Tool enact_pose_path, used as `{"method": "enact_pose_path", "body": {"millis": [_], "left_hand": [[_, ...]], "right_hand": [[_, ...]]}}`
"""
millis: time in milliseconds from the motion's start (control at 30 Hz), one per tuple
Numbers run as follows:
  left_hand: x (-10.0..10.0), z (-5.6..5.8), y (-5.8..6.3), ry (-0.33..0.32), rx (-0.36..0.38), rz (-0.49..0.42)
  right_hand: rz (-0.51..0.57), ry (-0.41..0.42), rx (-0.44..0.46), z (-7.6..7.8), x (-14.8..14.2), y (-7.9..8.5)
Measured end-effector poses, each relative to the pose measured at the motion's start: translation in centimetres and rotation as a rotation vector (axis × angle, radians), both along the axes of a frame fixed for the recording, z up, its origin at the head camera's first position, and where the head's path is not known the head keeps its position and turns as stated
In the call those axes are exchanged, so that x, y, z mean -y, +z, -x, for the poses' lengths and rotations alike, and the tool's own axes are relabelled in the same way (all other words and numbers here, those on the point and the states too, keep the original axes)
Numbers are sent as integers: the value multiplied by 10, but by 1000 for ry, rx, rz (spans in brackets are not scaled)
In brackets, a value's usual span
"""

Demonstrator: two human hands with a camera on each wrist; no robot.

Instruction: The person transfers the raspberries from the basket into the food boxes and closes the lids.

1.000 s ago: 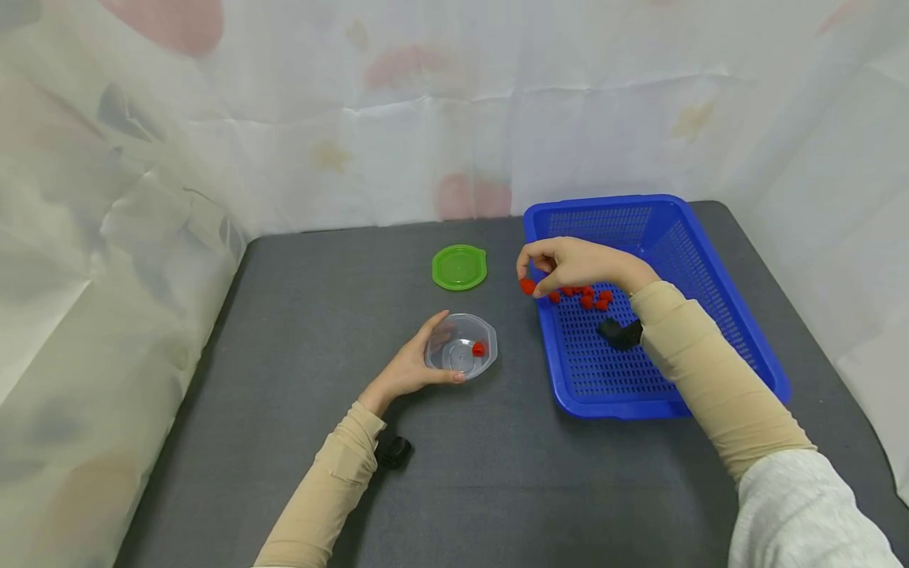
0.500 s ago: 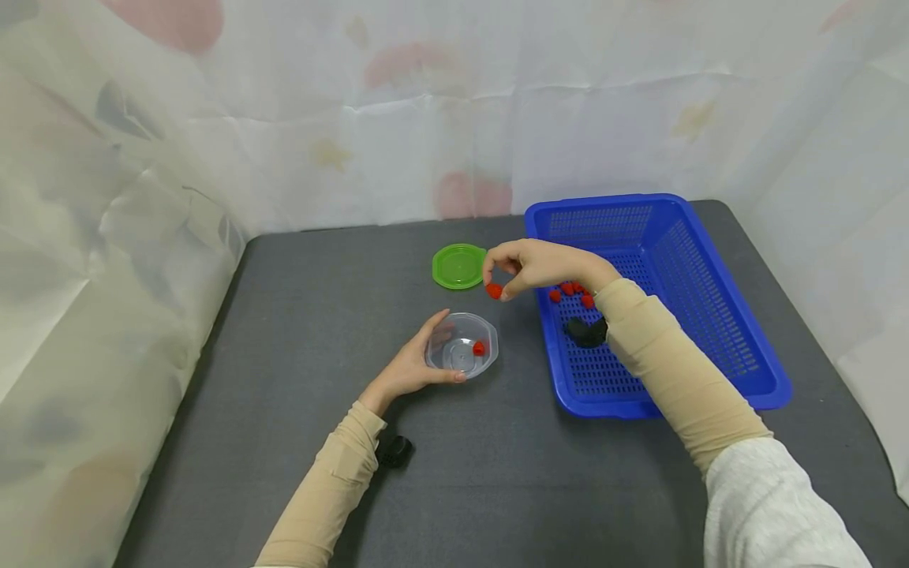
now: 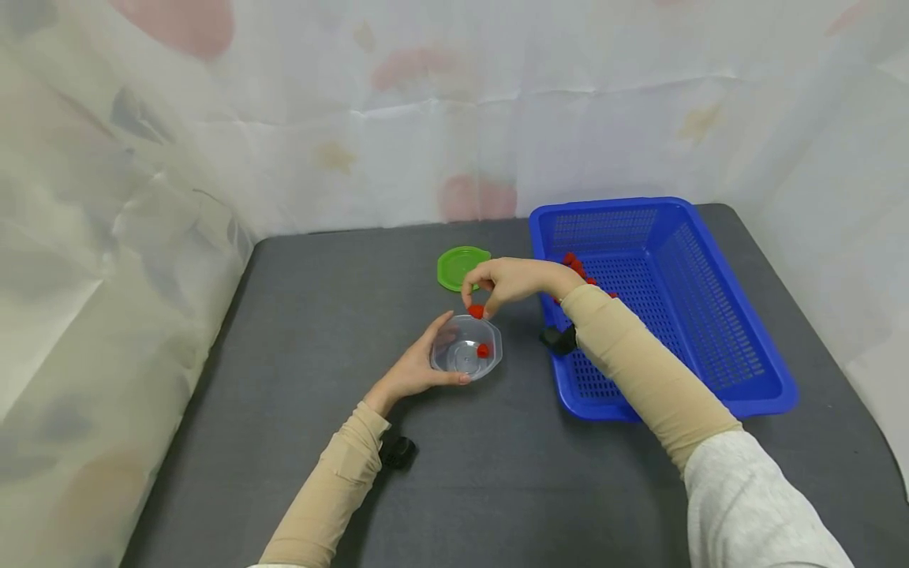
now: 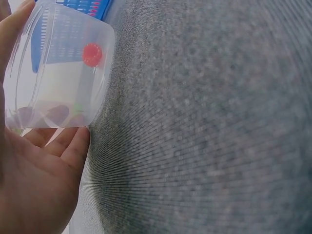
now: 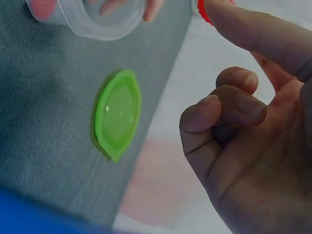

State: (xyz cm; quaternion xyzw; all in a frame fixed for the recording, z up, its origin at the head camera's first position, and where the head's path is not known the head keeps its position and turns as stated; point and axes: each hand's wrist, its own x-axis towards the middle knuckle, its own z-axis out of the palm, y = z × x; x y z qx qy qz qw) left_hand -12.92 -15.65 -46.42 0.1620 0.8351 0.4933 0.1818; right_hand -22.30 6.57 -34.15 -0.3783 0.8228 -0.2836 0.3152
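My left hand (image 3: 412, 371) grips a small clear plastic container (image 3: 463, 361), thumb on the near side and fingers round the far side. Inside the container lies one red raspberry (image 3: 483, 351), seen through the wall in the left wrist view as a bumpy raspberry (image 4: 92, 54). Just above the container's far rim, my right hand (image 3: 513, 280) pinches another raspberry (image 3: 476, 312) between thumb and fingertips. In the right wrist view the thumb hides most of that pinched raspberry (image 5: 204, 10), and the other fingers curl loosely.
A green lid (image 3: 454, 267) lies on the grey table behind the container, partly behind my right hand. To the right stands a blue slotted basket (image 3: 710, 288) with several raspberries (image 3: 574, 263) at its left side. A pale patterned curtain (image 3: 319, 158) hangs behind the table.
My right hand has carried the pinched raspberry leftward from the basket's left edge to above the container. The left hand and container have stayed in place.
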Motion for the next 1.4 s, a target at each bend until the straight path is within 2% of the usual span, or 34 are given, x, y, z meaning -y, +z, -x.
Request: {"method": "enact_pose_path", "body": {"millis": [200, 367, 600, 867, 1067, 1400], "left_hand": [[-1, 0, -1, 3, -9, -15], [-2, 1, 1, -11, -1, -37], [-3, 0, 5, -21, -3, -22], [-4, -1, 4, -8, 30, -15], [-3, -2, 0, 15, 21, -4], [0, -1, -3, 22, 19, -2]], "right_hand": [[-23, 30, 50, 4, 10, -9], [-61, 44, 68, 6, 16, -16], [-138, 71, 70, 9, 24, -26], [-216, 57, 70, 7, 29, -35], [-221, 28, 78, 5, 30, -38], [-233, 25, 94, 3, 30, -38]]}}
